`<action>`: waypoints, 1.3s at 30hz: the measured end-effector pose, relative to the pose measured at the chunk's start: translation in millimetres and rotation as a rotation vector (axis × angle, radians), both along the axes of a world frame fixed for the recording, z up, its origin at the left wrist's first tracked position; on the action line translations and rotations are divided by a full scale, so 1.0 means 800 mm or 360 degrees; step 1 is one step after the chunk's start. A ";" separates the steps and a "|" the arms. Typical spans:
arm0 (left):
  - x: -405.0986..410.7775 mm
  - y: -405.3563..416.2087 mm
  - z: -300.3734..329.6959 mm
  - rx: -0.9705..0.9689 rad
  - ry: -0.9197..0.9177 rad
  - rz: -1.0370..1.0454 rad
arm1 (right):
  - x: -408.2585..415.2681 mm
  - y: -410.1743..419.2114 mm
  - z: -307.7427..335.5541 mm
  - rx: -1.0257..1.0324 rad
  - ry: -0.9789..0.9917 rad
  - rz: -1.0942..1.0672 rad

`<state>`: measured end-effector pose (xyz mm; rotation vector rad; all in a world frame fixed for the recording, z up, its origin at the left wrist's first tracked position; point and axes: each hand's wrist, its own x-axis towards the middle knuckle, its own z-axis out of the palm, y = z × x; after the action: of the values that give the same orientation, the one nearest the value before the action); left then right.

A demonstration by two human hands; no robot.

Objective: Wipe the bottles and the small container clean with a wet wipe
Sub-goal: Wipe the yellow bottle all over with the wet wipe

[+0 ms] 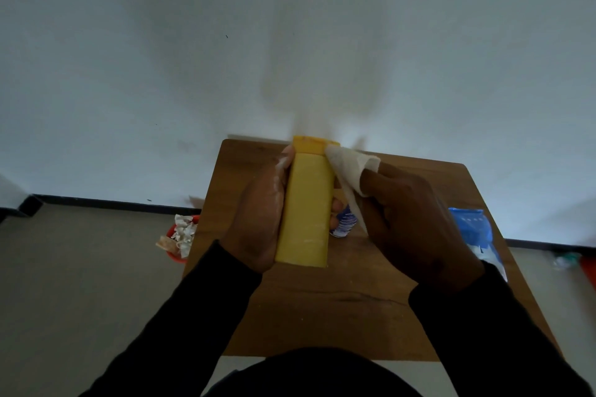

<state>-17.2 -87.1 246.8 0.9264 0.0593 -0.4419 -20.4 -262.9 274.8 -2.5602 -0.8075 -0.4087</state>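
A tall yellow bottle (308, 206) with an orange-yellow cap is held up over the wooden table (338, 309), cap pointing away from me. My left hand (258, 213) grips its left side, fingers wrapped round the back. My right hand (416, 222) pinches a white wet wipe (350, 171), whose tip touches the bottle near the cap. A small white and blue container (345, 224) stands on the table behind the bottle, mostly hidden.
A blue and white wipes packet (474, 232) lies at the table's right edge. On the floor to the left stands a red bin (180, 238) full of crumpled wipes. The table's far edge meets a white wall.
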 end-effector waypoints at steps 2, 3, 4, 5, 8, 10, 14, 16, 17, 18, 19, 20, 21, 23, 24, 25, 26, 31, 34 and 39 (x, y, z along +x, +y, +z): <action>-0.001 0.000 -0.001 0.0079 -0.0040 0.0086 | -0.012 0.005 0.004 -0.0029 0.0042 0.0110; -0.002 -0.001 -0.002 0.0109 -0.0049 0.0127 | -0.015 0.009 0.006 -0.0045 0.0049 0.0144; -0.003 -0.003 -0.001 0.0111 -0.0046 0.0140 | -0.015 0.012 0.006 -0.0052 0.0030 0.0141; -0.003 -0.004 0.000 0.0085 -0.0036 0.0121 | -0.012 0.014 0.007 -0.0045 -0.0002 0.0096; -0.006 -0.002 0.003 0.0017 -0.0018 0.0008 | -0.001 0.009 0.009 0.0006 -0.0072 -0.0066; -0.006 0.000 0.000 0.0053 -0.0029 0.0033 | -0.006 0.004 0.009 -0.0021 -0.0050 -0.0033; -0.004 -0.003 -0.007 0.0186 -0.0052 0.0198 | -0.017 0.015 0.007 -0.0104 0.0031 0.0130; -0.005 -0.005 -0.007 0.0167 -0.0044 0.0180 | -0.010 0.018 0.007 -0.0047 -0.0039 0.0028; -0.005 -0.005 -0.008 0.0155 -0.0046 0.0161 | -0.007 0.017 0.008 -0.0004 -0.0061 -0.0015; -0.006 -0.005 -0.008 0.0153 -0.0056 0.0148 | -0.006 0.015 0.007 0.0009 -0.0060 -0.0021; -0.007 -0.005 -0.009 0.0160 -0.0072 0.0149 | -0.007 0.014 0.007 -0.0008 -0.0041 0.0012; -0.007 -0.005 -0.009 0.0179 -0.0087 0.0157 | -0.011 0.014 0.006 -0.0034 0.0003 0.0071; -0.008 -0.006 -0.008 0.0206 -0.0102 0.0165 | -0.015 0.017 0.004 -0.0053 0.0056 0.0135; -0.008 -0.008 -0.009 0.0274 -0.0130 0.0181 | -0.016 0.026 0.003 -0.0059 0.0080 0.0186; -0.009 -0.010 -0.009 0.0301 -0.0141 0.0182 | -0.014 0.028 0.003 -0.0048 0.0049 0.0146; -0.009 -0.012 -0.009 0.0338 -0.0134 0.0191 | -0.010 0.029 0.004 -0.0024 0.0015 0.0079; -0.009 -0.013 -0.009 0.0374 -0.0121 0.0190 | -0.007 0.028 0.005 0.0001 -0.0012 0.0020; -0.009 -0.017 -0.011 0.0430 -0.0135 0.0191 | -0.015 0.027 0.003 -0.0012 0.0074 0.0211; -0.006 -0.015 -0.010 0.0400 -0.0117 0.0193 | -0.005 0.031 0.003 0.0037 0.0044 0.0053; -0.003 -0.012 -0.011 0.0420 -0.0133 0.0164 | -0.003 0.030 -0.003 0.0075 0.0077 0.0197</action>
<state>-19.5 -97.0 238.0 1.1949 0.0905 -0.3030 -23.0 -238.7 272.6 -2.4519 -0.9216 -0.3225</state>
